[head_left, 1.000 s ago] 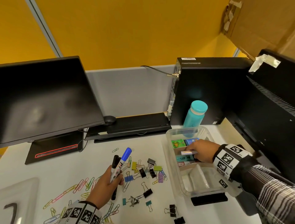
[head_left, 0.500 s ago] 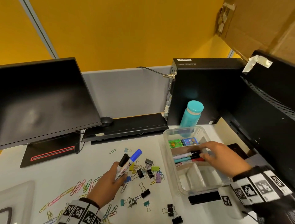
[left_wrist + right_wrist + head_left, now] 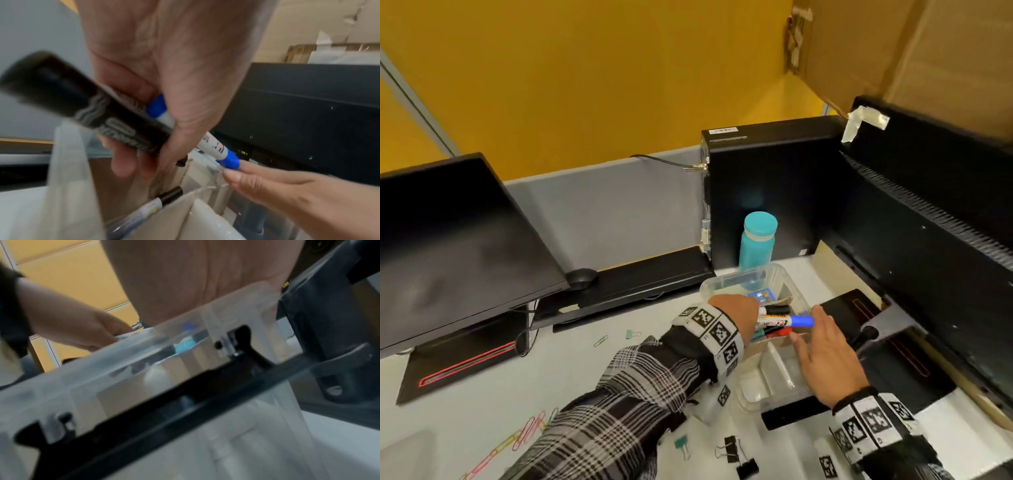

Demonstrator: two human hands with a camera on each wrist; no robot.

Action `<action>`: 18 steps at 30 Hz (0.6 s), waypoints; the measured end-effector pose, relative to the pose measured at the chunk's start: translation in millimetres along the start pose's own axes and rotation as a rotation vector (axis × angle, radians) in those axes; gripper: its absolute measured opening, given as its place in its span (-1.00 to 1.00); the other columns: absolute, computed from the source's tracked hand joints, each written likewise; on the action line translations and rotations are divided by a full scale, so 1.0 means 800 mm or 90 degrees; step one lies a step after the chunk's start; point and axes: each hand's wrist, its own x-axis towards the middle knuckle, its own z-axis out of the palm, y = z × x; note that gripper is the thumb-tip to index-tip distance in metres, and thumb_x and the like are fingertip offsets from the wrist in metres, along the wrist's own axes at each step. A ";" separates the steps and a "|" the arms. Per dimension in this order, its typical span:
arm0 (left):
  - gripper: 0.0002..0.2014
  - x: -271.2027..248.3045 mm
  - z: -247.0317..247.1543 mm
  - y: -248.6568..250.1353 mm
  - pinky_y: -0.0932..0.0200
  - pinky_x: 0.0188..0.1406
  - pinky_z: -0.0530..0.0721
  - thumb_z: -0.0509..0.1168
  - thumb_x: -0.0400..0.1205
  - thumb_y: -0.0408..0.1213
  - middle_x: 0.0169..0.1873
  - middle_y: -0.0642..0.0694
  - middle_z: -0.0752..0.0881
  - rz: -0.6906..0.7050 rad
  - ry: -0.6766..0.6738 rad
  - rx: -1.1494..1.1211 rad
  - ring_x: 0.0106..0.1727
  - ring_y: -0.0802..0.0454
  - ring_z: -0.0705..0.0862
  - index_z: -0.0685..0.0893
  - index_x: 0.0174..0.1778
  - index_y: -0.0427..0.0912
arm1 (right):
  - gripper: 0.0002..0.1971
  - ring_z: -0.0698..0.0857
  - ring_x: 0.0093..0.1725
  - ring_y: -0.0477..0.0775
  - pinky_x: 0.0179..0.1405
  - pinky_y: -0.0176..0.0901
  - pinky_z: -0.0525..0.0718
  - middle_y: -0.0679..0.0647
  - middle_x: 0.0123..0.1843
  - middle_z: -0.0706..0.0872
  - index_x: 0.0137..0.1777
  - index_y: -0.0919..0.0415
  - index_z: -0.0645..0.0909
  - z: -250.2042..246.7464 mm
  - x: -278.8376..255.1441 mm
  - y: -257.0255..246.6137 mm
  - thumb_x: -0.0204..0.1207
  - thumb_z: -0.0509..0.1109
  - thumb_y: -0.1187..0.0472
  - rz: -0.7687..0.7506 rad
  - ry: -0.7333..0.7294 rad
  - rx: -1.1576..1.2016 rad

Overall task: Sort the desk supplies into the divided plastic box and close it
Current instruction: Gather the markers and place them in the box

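The left hand [image 3: 736, 308] has moved from the bench [image 3: 482, 394] to over the box [image 3: 780, 277], gripping a blue marker [image 3: 787, 321] and a black marker [image 3: 86, 110]. The right hand [image 3: 825, 356] rests flat on the box's rim, fingers straight.

A teal bottle [image 3: 756, 241] stands before a black computer tower [image 3: 763, 192]; a dark monitor [image 3: 455, 240] sits left, cardboard [image 3: 893, 51] above right.

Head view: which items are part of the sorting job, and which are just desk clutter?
In the job:
- left hand gripping the blue-capped marker and a black marker
- right hand steadying the divided plastic box
- binder clips
- paper clips

Lying about:
- teal bottle
- monitor
- computer tower
- mouse
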 end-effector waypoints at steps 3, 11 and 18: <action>-0.79 0.021 0.009 0.010 0.13 -0.21 0.51 0.26 0.63 -0.13 -0.01 -0.13 0.73 0.020 -0.046 -0.004 0.03 -0.13 0.72 0.63 0.07 -0.16 | -0.27 0.06 0.67 0.13 0.63 0.01 0.12 0.14 0.69 0.07 0.66 0.22 -0.08 0.001 -0.002 0.001 0.64 0.01 -0.18 -0.007 0.002 -0.042; -0.58 0.022 0.023 0.010 0.07 0.26 0.58 0.26 0.64 -0.11 0.25 -0.01 0.66 0.087 -0.049 -0.220 0.23 -0.10 0.64 0.42 0.42 0.24 | -0.24 -0.04 0.68 0.10 0.64 0.05 0.05 0.12 0.71 -0.06 0.67 0.19 -0.18 0.001 -0.006 0.002 0.62 -0.11 -0.25 -0.019 -0.013 -0.080; -0.64 -0.010 0.021 -0.008 0.00 0.18 0.58 0.10 0.69 -0.34 0.23 -0.25 0.64 0.103 -0.182 -0.005 0.23 -0.24 0.61 0.52 0.41 -0.16 | -0.21 -0.01 0.68 0.13 0.63 0.08 0.09 0.15 0.71 -0.04 0.66 0.23 -0.19 0.001 -0.008 -0.001 0.60 -0.13 -0.27 -0.019 -0.009 -0.117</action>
